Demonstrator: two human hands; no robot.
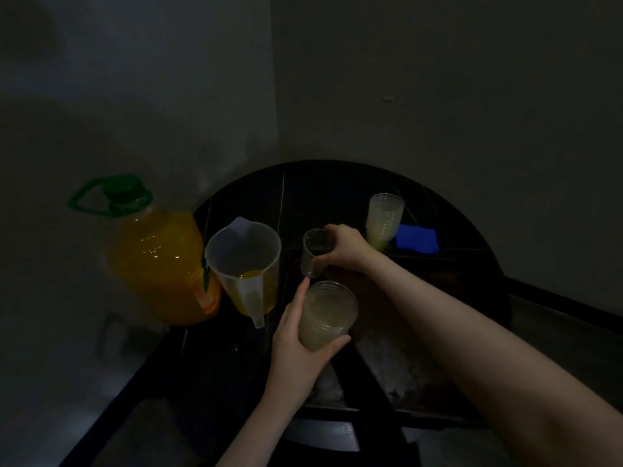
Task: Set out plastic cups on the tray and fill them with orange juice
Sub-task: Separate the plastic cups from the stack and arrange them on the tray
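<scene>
Right hand [344,246] grip pinches single clear cup [315,252] by rim, left hand [300,335] grip wraps cup stack [327,315] just below it, jug [244,264] w/ juice to left; dim light, tray edge unclear, so cup may land tilted & tip.
</scene>
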